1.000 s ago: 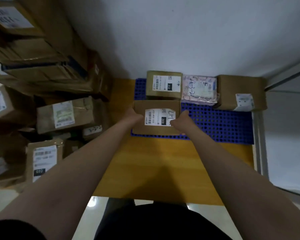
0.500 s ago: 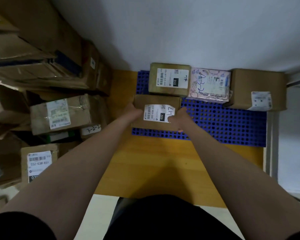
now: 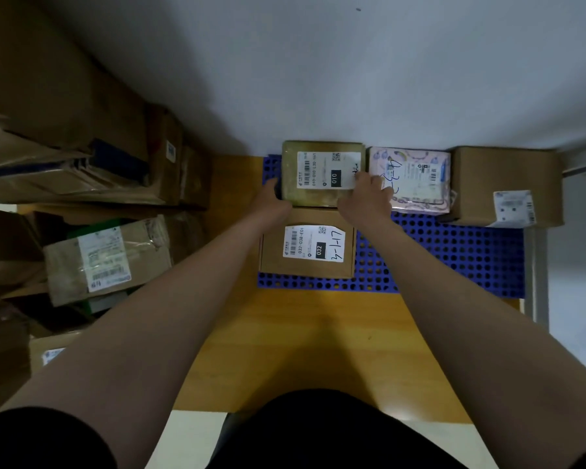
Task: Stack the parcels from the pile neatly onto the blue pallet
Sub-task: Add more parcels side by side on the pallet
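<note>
The blue perforated pallet (image 3: 454,252) lies on a wooden floor against the white wall. Along its back edge sit a taped brown box labelled 010 (image 3: 318,170), a pink patterned parcel (image 3: 416,177) and a larger brown box (image 3: 501,184). A flat brown box labelled 032 (image 3: 305,248) lies in front of the 010 box, touching it. My left hand (image 3: 271,198) presses against the left side of the 010 box. My right hand (image 3: 366,194) rests on its right top edge, with the fingers reaching over the seam onto the pink parcel.
The pile of brown parcels (image 3: 105,262) is heaped at the left, close to the pallet's left edge. A metal frame post (image 3: 538,272) borders the pallet on the right. Bare pallet surface shows to the right of the 032 box.
Both hands have left the 032 box, which now lies on the pallet, and moved back to the 010 box behind it.
</note>
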